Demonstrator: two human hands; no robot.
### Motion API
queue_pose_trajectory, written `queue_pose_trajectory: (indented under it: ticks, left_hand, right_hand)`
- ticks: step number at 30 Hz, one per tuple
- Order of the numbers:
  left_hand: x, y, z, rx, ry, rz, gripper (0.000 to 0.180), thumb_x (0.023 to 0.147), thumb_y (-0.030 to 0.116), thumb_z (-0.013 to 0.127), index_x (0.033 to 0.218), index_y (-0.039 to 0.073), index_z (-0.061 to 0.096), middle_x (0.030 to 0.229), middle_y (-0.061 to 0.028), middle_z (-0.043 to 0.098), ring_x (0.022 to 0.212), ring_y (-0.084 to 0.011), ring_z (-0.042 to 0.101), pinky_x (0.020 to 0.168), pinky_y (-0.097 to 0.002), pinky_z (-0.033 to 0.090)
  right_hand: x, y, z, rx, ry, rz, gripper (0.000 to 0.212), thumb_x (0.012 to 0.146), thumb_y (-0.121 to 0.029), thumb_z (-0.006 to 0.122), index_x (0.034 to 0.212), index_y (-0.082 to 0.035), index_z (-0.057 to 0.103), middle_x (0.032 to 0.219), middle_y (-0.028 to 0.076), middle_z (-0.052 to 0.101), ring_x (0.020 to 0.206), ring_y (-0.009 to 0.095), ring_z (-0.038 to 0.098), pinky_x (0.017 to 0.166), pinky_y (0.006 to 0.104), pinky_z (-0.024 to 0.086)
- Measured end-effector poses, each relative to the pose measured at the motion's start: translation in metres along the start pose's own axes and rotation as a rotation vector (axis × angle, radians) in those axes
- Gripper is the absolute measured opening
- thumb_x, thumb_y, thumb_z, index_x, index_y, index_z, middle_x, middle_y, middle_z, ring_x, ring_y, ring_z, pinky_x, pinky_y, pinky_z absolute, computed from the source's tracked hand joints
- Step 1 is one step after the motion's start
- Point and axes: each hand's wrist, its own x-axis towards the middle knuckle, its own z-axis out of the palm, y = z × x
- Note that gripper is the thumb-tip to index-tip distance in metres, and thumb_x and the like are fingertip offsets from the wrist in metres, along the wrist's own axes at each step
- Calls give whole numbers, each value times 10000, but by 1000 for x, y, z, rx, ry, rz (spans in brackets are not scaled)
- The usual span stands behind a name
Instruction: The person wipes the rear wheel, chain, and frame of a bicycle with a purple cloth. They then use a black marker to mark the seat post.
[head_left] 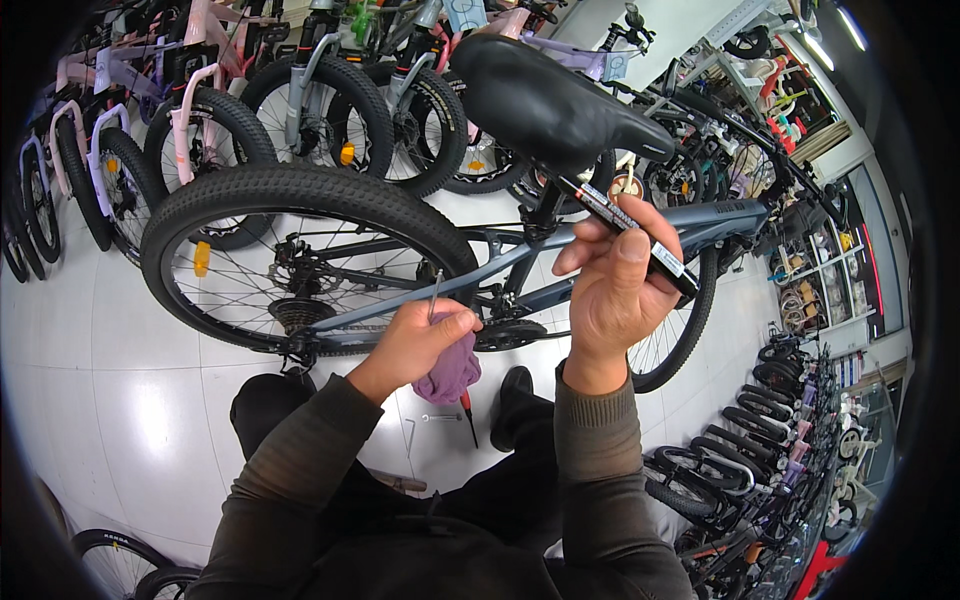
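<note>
In front of me stands a blue-grey bicycle (395,300) with a black saddle (555,105) and a thick-treaded rear wheel (300,185). My right hand (622,290) is raised below the saddle, its fingers and thumb pinching a black marker pen (607,207) that slants across the palm. Lower and further left, my left hand (425,340) is closed on a crumpled purple cloth (450,372). A thin metal rod (435,292) sticks up from the same fist; its kind I cannot make out. The left hand is in front of the frame near the crankset (512,335).
On the white tiled floor (130,410) by my feet lie a spanner (441,418), a hex key (409,436) and a red-handled screwdriver (469,415). Rows of bicycles line the far side (310,110) and the right (740,440). Shelves (825,270) stand at the right.
</note>
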Motion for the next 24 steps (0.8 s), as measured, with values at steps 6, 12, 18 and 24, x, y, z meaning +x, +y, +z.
queue_pose_trajectory:
  ticks: [6, 12, 18, 24]
  left_hand:
    - [0, 1, -2, 22, -8, -34, 358, 981, 316, 639, 1005, -34, 711, 902, -51, 693, 848, -110, 611, 799, -277, 498]
    - [1, -3, 1, 25, -3, 0, 354, 987, 328, 633, 975, -20, 702, 812, -13, 650, 754, -70, 567, 712, -236, 475]
    - [0, 2, -2, 45, -15, 14, 341, 976, 312, 643, 996, -22, 708, 848, -23, 671, 792, -80, 588, 741, -247, 487]
    - [-4, 6, 0, -107, -89, 60, 426, 997, 347, 620, 1142, -49, 679, 903, -44, 692, 834, -93, 622, 782, -250, 512]
  right_hand:
    - [-2, 1, 0, -70, -21, -36, 371, 1017, -241, 583, 1214, 73, 572, 880, 226, 680, 564, 209, 632, 499, 303, 554]
    - [-3, 3, -1, -58, -33, -40, 364, 1021, -232, 568, 1225, 70, 566, 879, 232, 677, 562, 210, 627, 494, 302, 552]
    - [-33, 5, -13, -93, -25, 44, 307, 978, -177, 618, 1176, 57, 592, 803, 151, 689, 588, 143, 628, 546, 249, 526]
    - [-72, 17, -28, -769, -514, -341, 412, 746, -114, 841, 1121, -33, 690, 693, 70, 598, 538, 205, 567, 482, 296, 452]
